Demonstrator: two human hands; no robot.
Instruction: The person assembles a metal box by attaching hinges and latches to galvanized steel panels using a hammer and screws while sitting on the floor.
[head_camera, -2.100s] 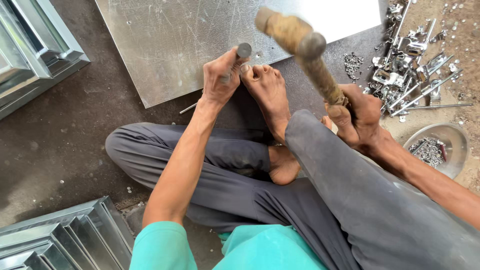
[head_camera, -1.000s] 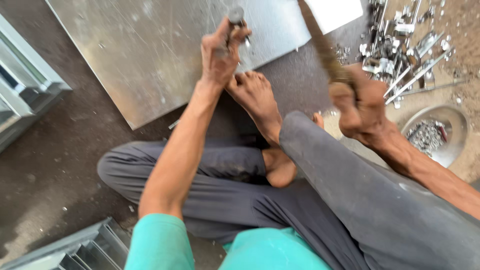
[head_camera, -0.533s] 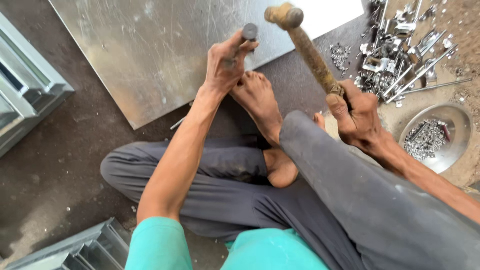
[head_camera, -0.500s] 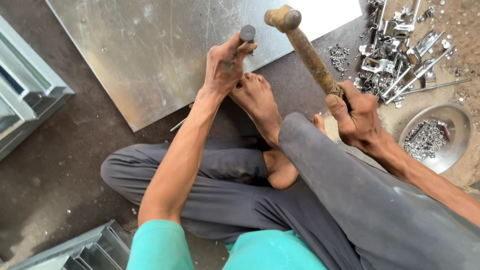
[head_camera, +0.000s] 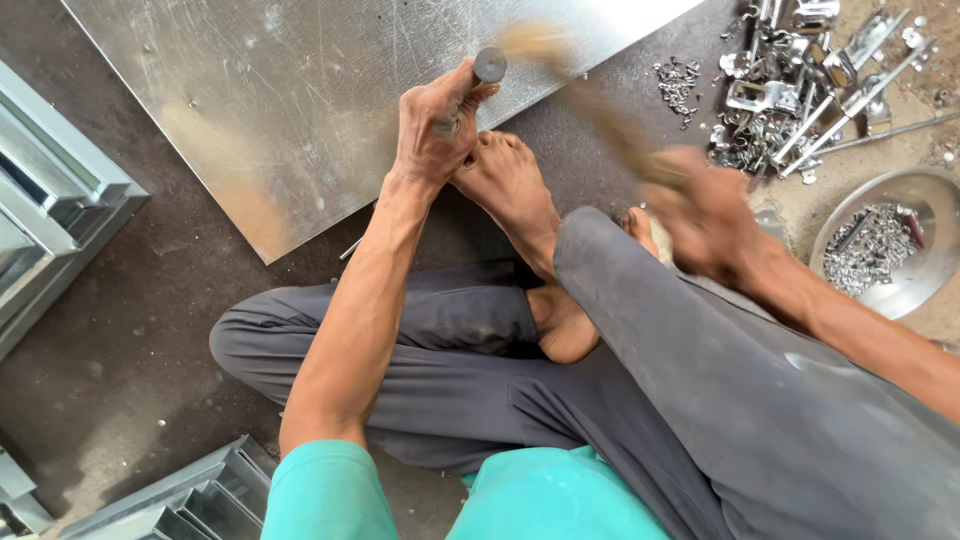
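Dark workshop floor (head_camera: 120, 330) carries a galvanised metal sheet (head_camera: 300, 90). Near the sheet's lower edge a steel punch (head_camera: 478, 78) stands almost upright, its flat head uppermost, gripped in the closed left hand (head_camera: 432, 130) just above a bare foot (head_camera: 510, 190). To the punch's right, the right hand (head_camera: 705, 210), blurred, is closed around a wooden-handled hammer (head_camera: 580, 95) angled toward the punch head. Loose metal fittings (head_camera: 800, 90) and a steel bowl (head_camera: 925, 200) lie by the floor's right edge.

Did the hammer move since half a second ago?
Yes. The hammer is motion-blurred, and its head has swung down toward the punch held upright by the left hand on the metal sheet. The right hand grips the handle.
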